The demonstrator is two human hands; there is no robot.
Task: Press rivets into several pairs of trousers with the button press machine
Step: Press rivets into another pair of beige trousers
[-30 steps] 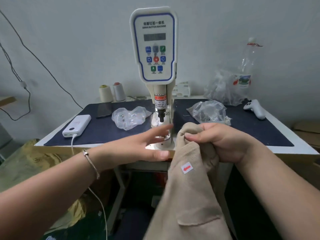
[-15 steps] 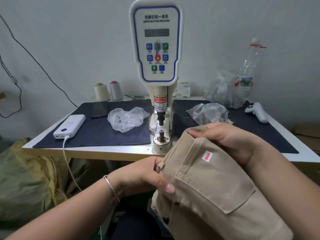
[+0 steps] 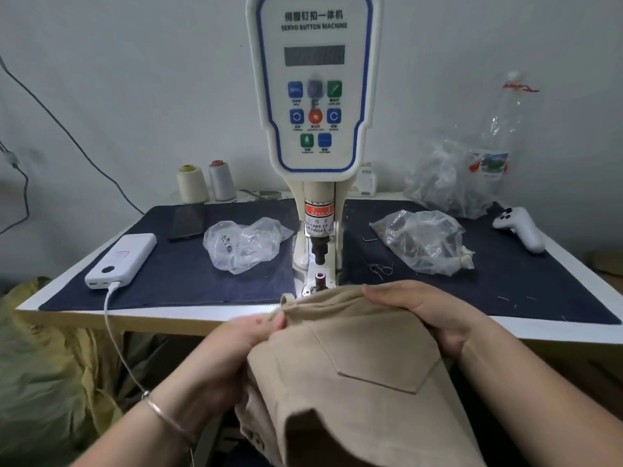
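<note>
The tabletop (image 3: 337, 315) spans the middle of the frame, with the button press machine (image 3: 315, 96) rising at centre to the top edge. The beige trousers (image 3: 364, 382) fill the lower centre, their upper edge just in front of the machine's lower die (image 3: 319, 279). The right hand (image 3: 428, 311) grips the waistband from the right; the left hand (image 3: 229, 352) pinches the fabric's left edge. A white power bank (image 3: 121, 261) lies at mid left.
</note>
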